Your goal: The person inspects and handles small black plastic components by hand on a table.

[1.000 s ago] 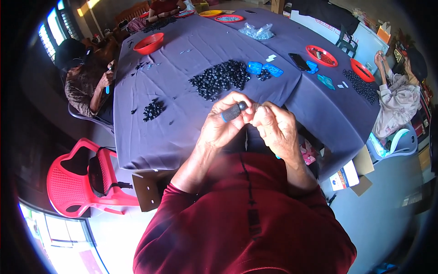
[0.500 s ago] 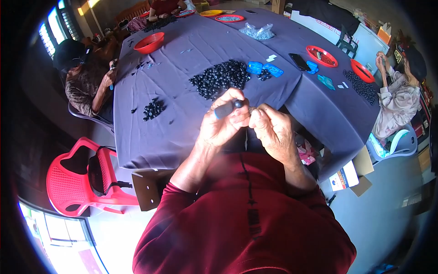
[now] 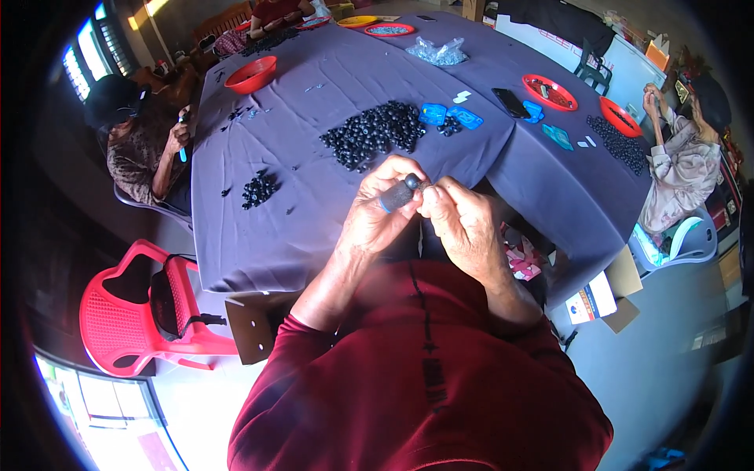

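Observation:
My left hand [image 3: 369, 224] is raised above the near table edge, its fingers closed around a small black round piece [image 3: 411, 181]. Against that piece lies a dark grey sleeve-like thing [image 3: 397, 197] with a blue edge; whether it is worn on a finger or held, I cannot tell. My right hand [image 3: 471, 235] meets the left one, thumb and fingers pinched beside the black piece. What sits in that pinch is too small to make out. Beyond my hands a large pile of similar black pieces [image 3: 369, 135] lies on the grey-draped table [image 3: 314, 220].
A smaller black pile [image 3: 260, 189] lies left. Blue plastic pieces [image 3: 463, 118], a phone [image 3: 511, 103], red bowls [image 3: 251, 75] and a clear bag [image 3: 437, 53] stand farther off. Other people sit left, right and at the far end. A red chair [image 3: 118, 314] stands at my left.
My left hand has tilted slightly, so the sleeve-like thing now shows its blue edge. My right hand has shifted a little left. At the left, a person's hand has risen with a blue-handled thing.

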A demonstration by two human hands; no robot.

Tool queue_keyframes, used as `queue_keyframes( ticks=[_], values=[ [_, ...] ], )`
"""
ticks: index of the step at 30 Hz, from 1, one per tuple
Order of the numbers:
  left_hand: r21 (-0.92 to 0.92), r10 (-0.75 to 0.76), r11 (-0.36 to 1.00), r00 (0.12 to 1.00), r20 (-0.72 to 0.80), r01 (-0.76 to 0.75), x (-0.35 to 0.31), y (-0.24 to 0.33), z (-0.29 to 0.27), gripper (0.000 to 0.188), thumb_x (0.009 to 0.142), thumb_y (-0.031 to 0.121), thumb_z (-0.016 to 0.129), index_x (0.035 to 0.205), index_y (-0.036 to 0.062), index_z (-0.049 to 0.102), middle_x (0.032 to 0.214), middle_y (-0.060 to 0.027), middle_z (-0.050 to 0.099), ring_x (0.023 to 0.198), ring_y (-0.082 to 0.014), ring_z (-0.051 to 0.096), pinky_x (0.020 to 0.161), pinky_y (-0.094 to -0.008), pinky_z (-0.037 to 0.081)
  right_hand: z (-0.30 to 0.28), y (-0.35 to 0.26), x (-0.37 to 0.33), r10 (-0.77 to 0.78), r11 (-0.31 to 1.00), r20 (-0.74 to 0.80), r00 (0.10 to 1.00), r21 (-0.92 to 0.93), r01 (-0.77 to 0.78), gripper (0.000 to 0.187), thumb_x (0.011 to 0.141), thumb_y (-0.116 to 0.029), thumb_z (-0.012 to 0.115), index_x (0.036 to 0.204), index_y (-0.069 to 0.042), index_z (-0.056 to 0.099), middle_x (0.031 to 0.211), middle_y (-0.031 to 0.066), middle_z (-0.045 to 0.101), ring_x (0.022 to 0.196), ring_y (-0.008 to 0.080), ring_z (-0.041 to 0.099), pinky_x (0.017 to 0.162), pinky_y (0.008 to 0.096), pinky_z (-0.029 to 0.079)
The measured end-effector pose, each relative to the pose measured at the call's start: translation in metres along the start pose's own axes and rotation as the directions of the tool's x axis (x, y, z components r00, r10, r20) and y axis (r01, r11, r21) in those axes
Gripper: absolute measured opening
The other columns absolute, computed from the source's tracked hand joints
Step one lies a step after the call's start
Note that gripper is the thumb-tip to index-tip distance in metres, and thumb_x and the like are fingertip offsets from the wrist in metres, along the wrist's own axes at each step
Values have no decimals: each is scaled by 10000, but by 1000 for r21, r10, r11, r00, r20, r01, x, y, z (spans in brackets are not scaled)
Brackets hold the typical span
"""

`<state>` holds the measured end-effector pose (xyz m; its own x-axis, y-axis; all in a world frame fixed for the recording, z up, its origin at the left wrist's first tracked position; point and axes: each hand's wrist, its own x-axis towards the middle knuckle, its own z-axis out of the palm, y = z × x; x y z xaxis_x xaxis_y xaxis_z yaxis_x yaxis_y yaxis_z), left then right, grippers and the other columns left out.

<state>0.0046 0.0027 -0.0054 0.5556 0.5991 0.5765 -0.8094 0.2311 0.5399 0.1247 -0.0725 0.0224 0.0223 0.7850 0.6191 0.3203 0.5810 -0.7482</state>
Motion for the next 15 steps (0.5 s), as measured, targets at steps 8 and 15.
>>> queue_keyframes(
  ticks=[8,15],
  values=[
    [138,30,990,997,-66,-21,-3,0,2,292,818,205,586,986,-22,511,815,-76,576,670,-97,507,647,-230,412,-5,3,1,13,984,13,1000,-176,-11,301,908,-229,463,725,5,513,574,18,497,502,45,430,450,213,352],
    [174,41,984,997,-63,-29,-4,-1,-2,313,804,208,607,993,-23,512,820,-70,577,684,-90,513,636,-214,408,-3,6,-1,42,991,-3,999,-130,-42,299,905,-243,472,738,0,521,569,2,489,485,38,403,439,211,340]
  ],
)
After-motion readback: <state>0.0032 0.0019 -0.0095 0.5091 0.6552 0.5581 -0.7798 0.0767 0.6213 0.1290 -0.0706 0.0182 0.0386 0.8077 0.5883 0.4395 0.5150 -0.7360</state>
